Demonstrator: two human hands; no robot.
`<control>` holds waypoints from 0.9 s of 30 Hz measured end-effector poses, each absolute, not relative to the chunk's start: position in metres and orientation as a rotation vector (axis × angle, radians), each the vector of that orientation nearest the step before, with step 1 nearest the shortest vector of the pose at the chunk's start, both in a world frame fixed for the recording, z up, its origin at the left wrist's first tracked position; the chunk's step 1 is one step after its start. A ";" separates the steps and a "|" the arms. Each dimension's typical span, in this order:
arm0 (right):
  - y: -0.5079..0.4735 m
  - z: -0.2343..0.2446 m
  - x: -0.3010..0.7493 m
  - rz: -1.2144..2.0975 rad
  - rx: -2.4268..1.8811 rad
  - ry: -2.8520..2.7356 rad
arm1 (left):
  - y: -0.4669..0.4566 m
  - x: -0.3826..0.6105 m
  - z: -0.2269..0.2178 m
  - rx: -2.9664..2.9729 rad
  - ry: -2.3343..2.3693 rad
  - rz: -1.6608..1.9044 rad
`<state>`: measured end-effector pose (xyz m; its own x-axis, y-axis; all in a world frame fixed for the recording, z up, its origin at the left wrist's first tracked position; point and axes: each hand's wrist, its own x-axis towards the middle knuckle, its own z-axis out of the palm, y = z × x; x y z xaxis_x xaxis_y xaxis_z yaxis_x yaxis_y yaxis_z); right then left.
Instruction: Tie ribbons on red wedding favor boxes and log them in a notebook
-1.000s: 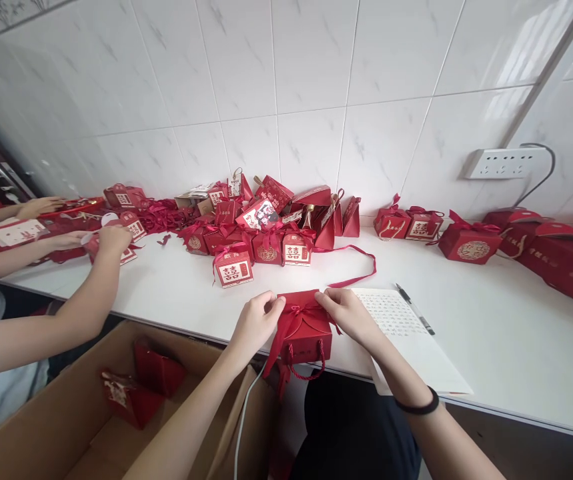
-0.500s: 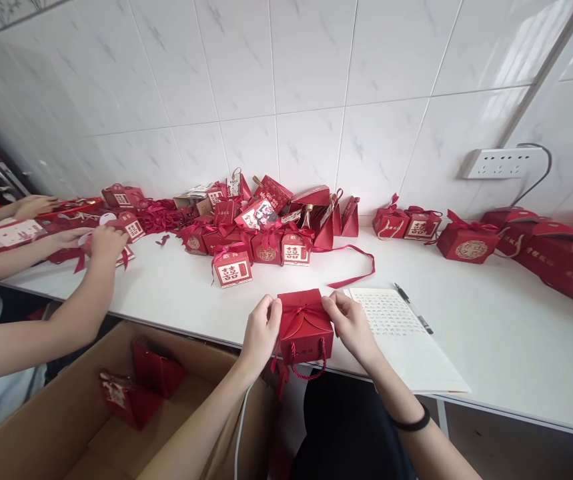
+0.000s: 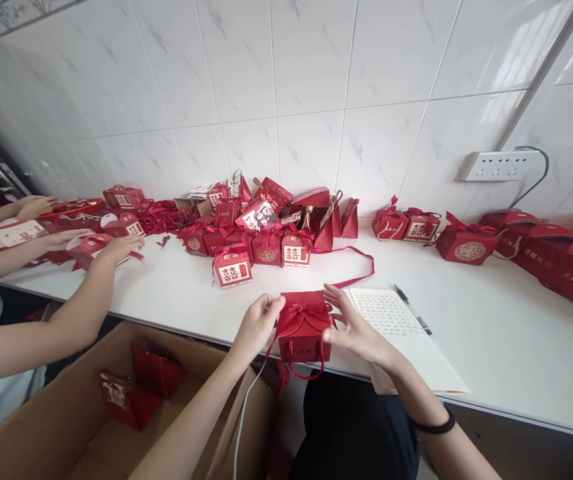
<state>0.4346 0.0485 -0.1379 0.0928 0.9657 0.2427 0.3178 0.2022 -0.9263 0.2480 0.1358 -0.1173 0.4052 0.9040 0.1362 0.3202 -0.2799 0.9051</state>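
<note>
A small red gift box (image 3: 303,341) with twisted cord handles stands at the table's front edge. Across its top a red ribbon (image 3: 303,311) is tied in a bow. At the box's left side my left hand (image 3: 257,323) has thumb and fingers pinched together at the ribbon's left loop; the fingertips are partly hidden. My right hand (image 3: 353,327) is open at the right side, fingers spread around the box's corner, with the thumb in front of its face.
Finished-looking red boxes (image 3: 266,250) are heaped against the wall. A handwritten notebook (image 3: 391,327) and a pen (image 3: 413,309) lie at right. A cardboard carton (image 3: 206,360) stands below the edge at left. A co-worker's hands (image 3: 116,250) handle boxes at far left.
My right hand has let go of the ribbon's right side and its fingers have spread. My left hand stays pinched beside the box. The co-worker's near hand has shifted slightly right.
</note>
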 end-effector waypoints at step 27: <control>-0.013 -0.102 0.411 -0.119 -1.197 -1.550 | 0.047 0.242 -0.059 2.733 0.123 1.882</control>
